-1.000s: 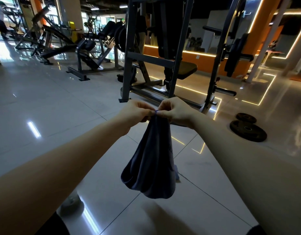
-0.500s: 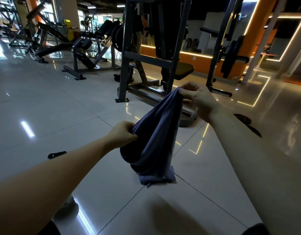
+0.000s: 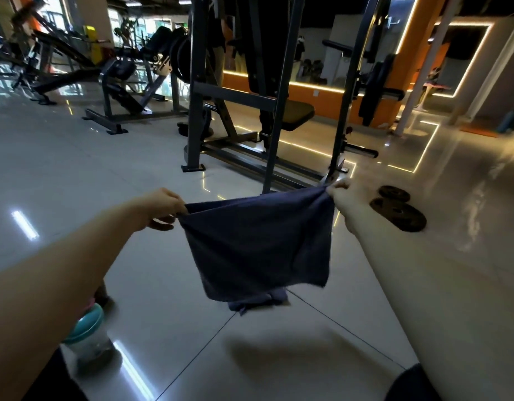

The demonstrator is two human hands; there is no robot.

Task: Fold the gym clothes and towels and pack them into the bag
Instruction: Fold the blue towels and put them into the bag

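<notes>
Head view: a dark blue towel (image 3: 258, 247) hangs doubled mid-frame above the floor (image 3: 76, 169), left hand (image 3: 166, 208) pinching its 10 o'clock corner, right hand (image 3: 341, 195) its 2 o'clock corner. Folding seems only half done; no bag shows, so packing remains.

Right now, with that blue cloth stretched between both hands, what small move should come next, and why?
Probably bring the hands together to halve the cloth. The left hand and right hand each pinch a top corner, and it hangs spread above the floor, ready for a fold.
</notes>
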